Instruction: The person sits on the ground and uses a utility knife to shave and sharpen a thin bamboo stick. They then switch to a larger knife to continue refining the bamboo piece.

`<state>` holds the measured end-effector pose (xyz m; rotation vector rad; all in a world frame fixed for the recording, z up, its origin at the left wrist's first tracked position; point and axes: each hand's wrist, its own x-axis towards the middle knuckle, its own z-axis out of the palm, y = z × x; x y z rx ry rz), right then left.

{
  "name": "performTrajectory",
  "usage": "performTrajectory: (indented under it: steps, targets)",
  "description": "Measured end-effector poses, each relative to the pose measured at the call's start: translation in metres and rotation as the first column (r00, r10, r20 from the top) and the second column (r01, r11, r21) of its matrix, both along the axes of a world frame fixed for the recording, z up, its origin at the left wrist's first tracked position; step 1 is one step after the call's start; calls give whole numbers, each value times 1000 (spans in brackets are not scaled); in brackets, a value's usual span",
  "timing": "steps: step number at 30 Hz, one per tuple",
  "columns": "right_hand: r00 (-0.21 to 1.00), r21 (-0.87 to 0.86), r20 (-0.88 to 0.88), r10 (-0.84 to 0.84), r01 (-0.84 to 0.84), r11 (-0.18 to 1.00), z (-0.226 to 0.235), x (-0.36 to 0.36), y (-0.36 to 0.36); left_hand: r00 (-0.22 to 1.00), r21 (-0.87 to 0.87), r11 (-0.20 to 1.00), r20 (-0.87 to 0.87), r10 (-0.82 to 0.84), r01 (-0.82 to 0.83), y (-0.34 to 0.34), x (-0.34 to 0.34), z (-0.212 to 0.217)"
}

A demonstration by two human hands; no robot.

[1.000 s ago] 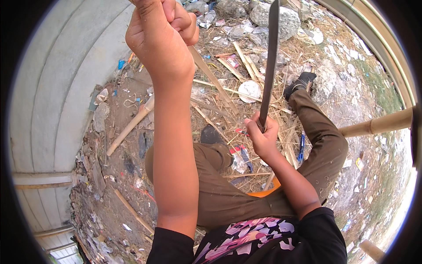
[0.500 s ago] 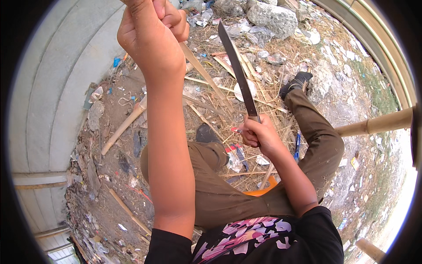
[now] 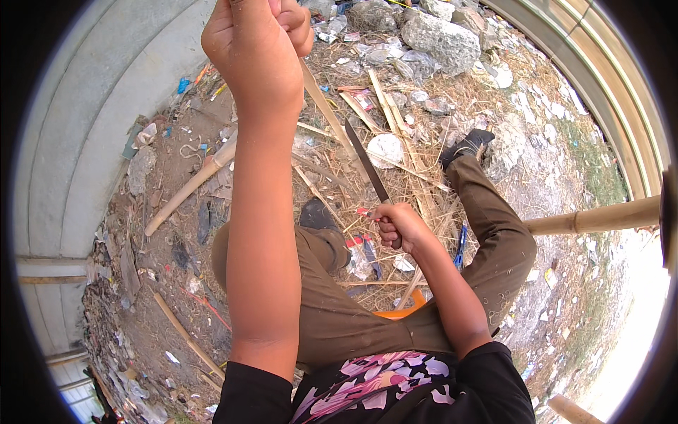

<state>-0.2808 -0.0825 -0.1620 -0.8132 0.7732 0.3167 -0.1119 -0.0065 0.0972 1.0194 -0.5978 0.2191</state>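
My left hand [image 3: 260,56] is raised at the top edge, closed round the upper end of a long bamboo strip [image 3: 326,109]. The strip slants down and right from the fist; its lower end is near the machete's blade, and I cannot tell whether they touch. Lower and to the right, my right hand [image 3: 402,227] grips the handle of a machete [image 3: 366,157]. Its dark, narrow blade points up and to the left, over the litter in front of my legs. Part of the left hand's fingers is cut off by the picture's edge.
Split bamboo pieces [image 3: 385,106] and shavings lie between my feet. A bamboo pole [image 3: 191,185] rests at the left, and another pole [image 3: 600,215] juts in at the right. Large rocks [image 3: 441,39] stand ahead. A grey wall [image 3: 92,120] curves along the left. An orange object [image 3: 406,307] shows beneath me.
The machete has come down and tilted away, so its blade looks shorter. My right hand has shifted slightly down and left. My left hand keeps its hold on the bamboo strip.
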Motion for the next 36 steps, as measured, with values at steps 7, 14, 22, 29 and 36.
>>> performTrajectory:
  steps: [7,14,22,29,36]
  targets:
    - [720,-254,681,-133,403,879,79,-4,12,995,134,987,50,87,-93,1,-8,2]
    - [993,-795,-69,100,-115,595,-95,2,13,975,90,977,132,179,-192,-15,-13,-1]
    - [984,-541,179,28,74,838,10,-8,8,993,71,992,66,95,-100,-9,-5,-2]
    - [741,-527,667,-73,539,658,16,-4,36,978,46,995,195,80,-90,-6,-3,-7]
    - [991,-563,-121,-52,-25,826,-103,-9,11,990,49,992,87,115,-119,-14,3,-10]
